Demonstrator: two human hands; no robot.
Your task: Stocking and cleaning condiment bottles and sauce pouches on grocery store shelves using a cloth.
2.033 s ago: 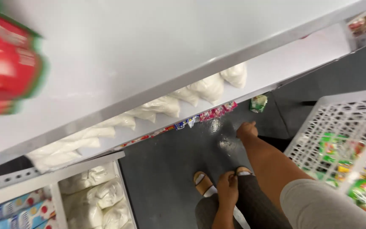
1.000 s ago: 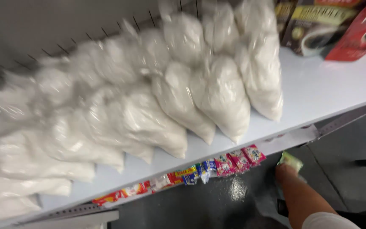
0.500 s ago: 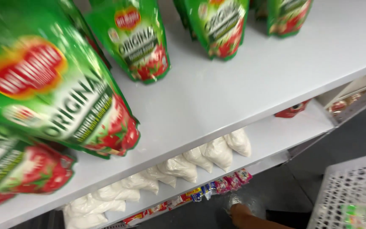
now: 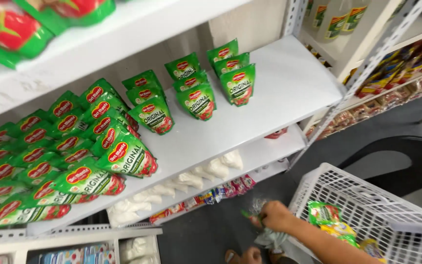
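Head view: white shelf (image 4: 269, 102) has open room at its 3 o'clock end, up to the grey post. White crate (image 4: 367, 205) sits at 5 o'clock. Right hand (image 4: 275, 216), grip pressed around a crumpled clear bag (image 4: 269, 238), hangs beside the crate's rim. Six green pouches (image 4: 196, 100) stand apart at 12 o'clock.

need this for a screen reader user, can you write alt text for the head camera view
Looking down at white store shelves, one hand grips a crumpled clear wrapper beside a white plastic basket holding green and yellow packets. Green stand-up pouches fill the middle shelf; white bags lie on the shelf below.
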